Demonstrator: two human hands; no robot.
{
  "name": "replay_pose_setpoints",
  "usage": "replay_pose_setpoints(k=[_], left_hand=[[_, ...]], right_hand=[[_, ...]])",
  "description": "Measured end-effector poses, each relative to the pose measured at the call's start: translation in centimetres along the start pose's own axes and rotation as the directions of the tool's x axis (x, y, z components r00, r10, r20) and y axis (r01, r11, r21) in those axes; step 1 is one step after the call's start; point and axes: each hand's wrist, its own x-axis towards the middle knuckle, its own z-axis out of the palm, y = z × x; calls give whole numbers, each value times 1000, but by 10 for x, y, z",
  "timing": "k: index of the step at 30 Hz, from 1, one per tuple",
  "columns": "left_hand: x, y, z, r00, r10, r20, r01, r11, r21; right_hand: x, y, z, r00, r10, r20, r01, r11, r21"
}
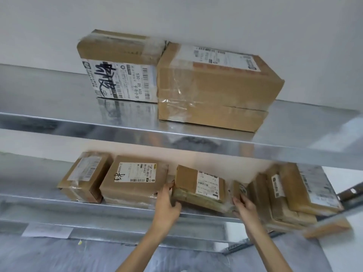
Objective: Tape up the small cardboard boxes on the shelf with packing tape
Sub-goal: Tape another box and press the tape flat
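Two bare hands reach up to the lower metal shelf (29,201) and have a small cardboard box (188,180) between them. The left hand (167,205) grips the box's left end, thumb hooked under the near bottom edge and fingers curled up the side. The right hand (246,208) holds the right end, thumb at the near corner and fingers wrapped behind it, though that side is blurred and the exact grip is hard to make out. The box sits tilted, its left end raised and its near edge out at the shelf's front lip; a white shipping label faces up, and clear tape shines along its near side.

Just left of the left hand lies a flat labelled box (135,185) with a handwritten mark on its sticker, nearly touching the fingers. Further left stands a narrower taped box (84,175). Close to the right of the right hand sits a stack of flat boxes (288,195), leaning and blurred.

Above both hands runs the upper metal shelf (59,122). On it stand a scrawled-on box (117,54), with black marker writing across its label, and a larger taped box (216,91) pressed against its right side.
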Motion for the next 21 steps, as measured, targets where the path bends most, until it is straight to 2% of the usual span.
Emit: replay_pose_setpoints(k=[3,6,8,11,13,16,21], left_hand=[[1,-4,-1,996,31,89,-36,998,58],[6,-8,0,989,93,113,-113,977,180],[9,-11,1,991,61,118,-91,958,273],[6,-12,3,979,-105,173,39,938,345],[3,-18,5,966,-161,204,67,912,404],[-1,-25,11,969,-160,189,53,880,472],[-8,-25,20,979,-140,148,41,848,528]], right_hand=[[4,14,5,1000,-11,27,12,999,-34],[5,23,9,998,-29,56,32,998,-50],[2,25,11,998,-48,49,51,997,-63],[-1,21,16,996,-84,28,85,996,-40],[3,18,22,995,-96,-7,96,995,-21],[8,14,29,990,-131,-59,128,991,-49],[10,18,26,984,-169,-52,161,978,-136]])
